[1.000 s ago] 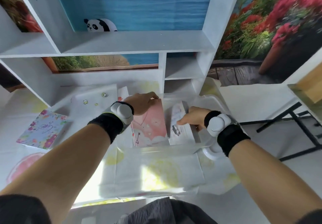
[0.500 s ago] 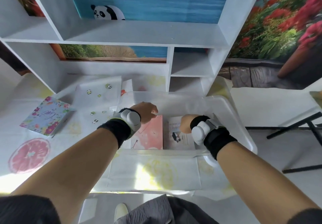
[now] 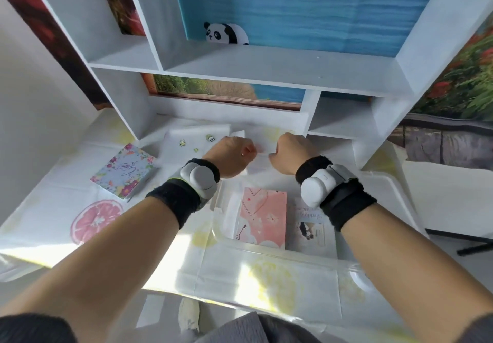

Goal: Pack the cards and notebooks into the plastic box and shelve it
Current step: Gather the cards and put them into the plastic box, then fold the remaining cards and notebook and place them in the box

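Note:
A clear plastic box [image 3: 306, 258] stands on the table in front of me. Inside it a pink heart notebook [image 3: 262, 216] lies flat, with a wedding card [image 3: 312, 226] to its right. Just past the box's far edge, my left hand [image 3: 232, 156] and my right hand [image 3: 289, 153] are both closed on a white card [image 3: 261, 156] held between them; the card is blurred. A floral notebook [image 3: 124, 170] lies on the table to the left. A white panda-print notebook [image 3: 194, 141] lies behind it, near the shelf.
A white shelf unit [image 3: 266, 76] rises at the back of the table, with a panda toy [image 3: 226, 33] in its wide upper compartment. The tablecloth shows a pink grapefruit print [image 3: 93, 220]. A black stand leg [image 3: 474, 246] is at the right.
Both hands have left the pink notebook and wedding card inside the box and moved to its far edge, where they closed on a white card. The view has tilted upward.

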Demonstrator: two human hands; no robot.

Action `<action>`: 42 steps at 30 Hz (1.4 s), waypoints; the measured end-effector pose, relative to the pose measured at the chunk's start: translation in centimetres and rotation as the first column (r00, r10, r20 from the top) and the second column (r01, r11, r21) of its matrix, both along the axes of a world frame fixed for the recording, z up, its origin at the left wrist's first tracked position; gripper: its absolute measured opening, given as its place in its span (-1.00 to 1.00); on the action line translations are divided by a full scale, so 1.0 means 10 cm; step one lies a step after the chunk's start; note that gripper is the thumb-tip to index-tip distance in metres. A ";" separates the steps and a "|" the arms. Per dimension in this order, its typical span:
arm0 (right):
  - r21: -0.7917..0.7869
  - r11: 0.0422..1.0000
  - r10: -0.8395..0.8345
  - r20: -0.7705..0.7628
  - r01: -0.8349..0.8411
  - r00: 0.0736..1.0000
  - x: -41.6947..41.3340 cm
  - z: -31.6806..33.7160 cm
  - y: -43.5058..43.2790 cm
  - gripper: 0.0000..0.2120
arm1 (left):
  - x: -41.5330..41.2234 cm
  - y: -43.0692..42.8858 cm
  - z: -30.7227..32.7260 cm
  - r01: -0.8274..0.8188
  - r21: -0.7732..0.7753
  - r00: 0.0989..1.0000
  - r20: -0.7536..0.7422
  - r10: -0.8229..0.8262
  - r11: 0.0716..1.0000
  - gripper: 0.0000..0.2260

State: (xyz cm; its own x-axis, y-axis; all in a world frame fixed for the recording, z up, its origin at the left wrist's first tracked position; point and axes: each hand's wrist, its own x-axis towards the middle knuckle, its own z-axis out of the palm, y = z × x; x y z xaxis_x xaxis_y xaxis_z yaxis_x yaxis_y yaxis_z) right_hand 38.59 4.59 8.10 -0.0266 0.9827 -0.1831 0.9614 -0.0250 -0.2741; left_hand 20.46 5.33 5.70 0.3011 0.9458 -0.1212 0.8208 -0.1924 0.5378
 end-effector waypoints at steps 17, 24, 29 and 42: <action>-0.162 0.986 0.042 -0.016 -0.044 0.999 -2.21 -0.45 1.01 -0.74 | -2.36 0.81 -0.57 -0.117 -0.109 0.990 -0.095 0.107 0.987 -0.70; -0.368 0.900 -0.223 0.072 0.233 0.972 -2.34 -0.91 1.24 -0.42 | -2.65 1.02 -1.00 -0.132 -0.277 0.987 -0.122 0.102 0.952 -0.53; -0.347 0.863 -0.367 0.066 0.366 0.928 -2.32 -1.06 1.30 -0.17 | -2.65 1.08 -1.16 -0.115 -0.311 0.989 -0.120 0.081 0.944 -0.50; -0.271 0.879 -0.416 -0.036 0.392 0.908 -2.29 -1.07 1.45 -0.58 | -2.78 1.16 -1.18 -0.112 -0.311 0.989 -0.130 0.074 0.944 -0.52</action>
